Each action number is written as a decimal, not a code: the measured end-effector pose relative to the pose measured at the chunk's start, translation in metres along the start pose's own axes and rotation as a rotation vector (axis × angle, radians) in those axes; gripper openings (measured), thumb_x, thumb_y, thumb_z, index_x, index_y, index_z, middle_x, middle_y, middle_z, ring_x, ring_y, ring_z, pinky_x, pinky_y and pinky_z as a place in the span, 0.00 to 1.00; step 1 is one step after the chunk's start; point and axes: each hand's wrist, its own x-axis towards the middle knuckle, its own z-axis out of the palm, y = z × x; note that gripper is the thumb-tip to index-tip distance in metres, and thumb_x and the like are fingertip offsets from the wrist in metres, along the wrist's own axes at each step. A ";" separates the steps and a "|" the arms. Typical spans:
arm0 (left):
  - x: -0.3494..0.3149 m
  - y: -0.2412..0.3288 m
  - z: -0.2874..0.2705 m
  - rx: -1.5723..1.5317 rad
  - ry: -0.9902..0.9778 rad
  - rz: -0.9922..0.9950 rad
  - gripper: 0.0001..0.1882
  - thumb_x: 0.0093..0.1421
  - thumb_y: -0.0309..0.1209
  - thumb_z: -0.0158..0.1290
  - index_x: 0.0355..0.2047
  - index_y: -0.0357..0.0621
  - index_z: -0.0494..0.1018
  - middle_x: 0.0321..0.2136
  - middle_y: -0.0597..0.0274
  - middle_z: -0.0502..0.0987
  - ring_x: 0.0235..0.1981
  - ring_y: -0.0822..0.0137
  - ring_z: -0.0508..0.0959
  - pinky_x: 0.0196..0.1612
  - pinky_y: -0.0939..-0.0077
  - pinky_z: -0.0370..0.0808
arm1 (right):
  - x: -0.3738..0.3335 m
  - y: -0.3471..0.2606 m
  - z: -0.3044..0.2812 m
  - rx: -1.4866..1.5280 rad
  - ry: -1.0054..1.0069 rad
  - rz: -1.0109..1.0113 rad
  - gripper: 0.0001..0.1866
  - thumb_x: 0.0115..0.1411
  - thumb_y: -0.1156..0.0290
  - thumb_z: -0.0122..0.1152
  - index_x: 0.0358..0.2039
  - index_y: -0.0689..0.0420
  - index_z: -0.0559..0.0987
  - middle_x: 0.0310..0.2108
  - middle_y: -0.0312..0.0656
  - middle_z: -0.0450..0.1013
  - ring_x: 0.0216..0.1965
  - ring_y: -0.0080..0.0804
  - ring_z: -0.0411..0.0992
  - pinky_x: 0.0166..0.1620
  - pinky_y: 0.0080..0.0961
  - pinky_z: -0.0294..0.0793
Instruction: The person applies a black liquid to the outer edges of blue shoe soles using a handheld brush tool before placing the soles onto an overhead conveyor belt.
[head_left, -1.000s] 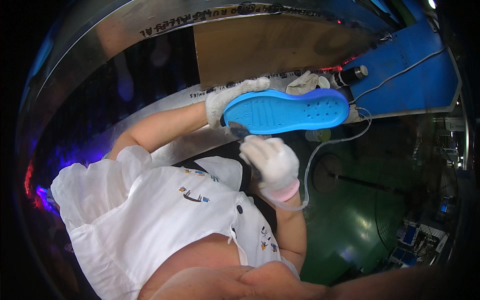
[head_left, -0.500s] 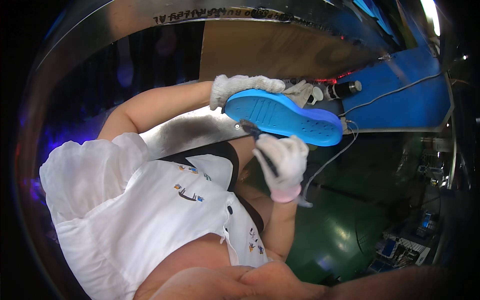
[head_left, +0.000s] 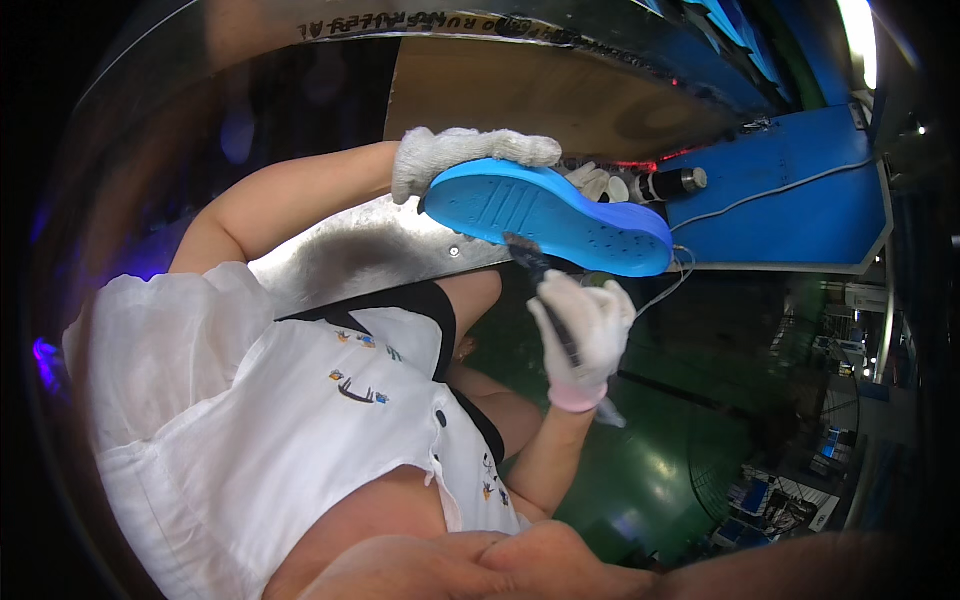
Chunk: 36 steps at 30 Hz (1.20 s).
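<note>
A bright blue shoe sole [head_left: 500,205] is held up in front of me, tilted, with its grooved and dimpled face toward me. My left hand [head_left: 470,158], in a white knitted glove, is closed on its upper edge at the left end. My right hand [head_left: 588,330], in a white glove with a pink cuff, grips a dark-handled brush [head_left: 528,258]. The brush's tip is at the lower edge of the sole, near its middle; whether it touches cannot be told. Some fingers of the right hand are blurred.
A shiny metal work surface [head_left: 365,240] lies under my left forearm. Behind the sole stand a black bottle with a silver cap [head_left: 680,184] and a white round container [head_left: 616,190], beside pale gloves [head_left: 590,180]. A white cable [head_left: 770,188] crosses a blue panel [head_left: 800,215].
The brush and my right hand have moved right along the sole's lower edge. My left hand keeps its hold, and the whole view has shifted slightly.
</note>
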 end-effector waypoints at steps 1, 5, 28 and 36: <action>-0.017 -0.001 -0.010 0.007 -0.035 0.045 0.30 0.68 0.50 0.48 0.63 0.45 0.66 0.54 0.50 0.75 0.48 0.61 0.81 0.50 0.67 0.80 | 0.009 -0.005 0.008 -0.008 -0.064 -0.099 0.16 0.41 0.73 0.75 0.34 0.49 0.84 0.39 0.32 0.81 0.36 0.28 0.74 0.55 0.35 0.66; -0.010 -0.008 -0.008 0.035 0.086 0.155 0.31 0.66 0.52 0.49 0.60 0.43 0.69 0.52 0.45 0.76 0.45 0.58 0.82 0.47 0.64 0.82 | 0.010 -0.004 0.000 0.010 0.006 -0.031 0.17 0.41 0.76 0.75 0.34 0.52 0.84 0.39 0.35 0.82 0.36 0.31 0.74 0.56 0.37 0.65; -0.037 -0.021 0.067 -0.275 0.182 0.471 0.51 0.56 0.71 0.48 0.65 0.41 0.61 0.49 0.49 0.77 0.43 0.56 0.82 0.48 0.60 0.80 | 0.003 -0.038 0.038 0.487 0.462 0.225 0.13 0.53 0.71 0.72 0.37 0.63 0.81 0.35 0.45 0.78 0.35 0.39 0.74 0.44 0.36 0.74; -0.058 0.188 0.060 -0.510 -0.321 1.077 0.12 0.59 0.39 0.53 0.36 0.45 0.79 0.37 0.52 0.80 0.43 0.54 0.79 0.49 0.63 0.75 | -0.003 -0.031 0.033 0.878 0.696 0.321 0.15 0.59 0.76 0.63 0.44 0.69 0.72 0.38 0.52 0.75 0.37 0.37 0.75 0.42 0.29 0.78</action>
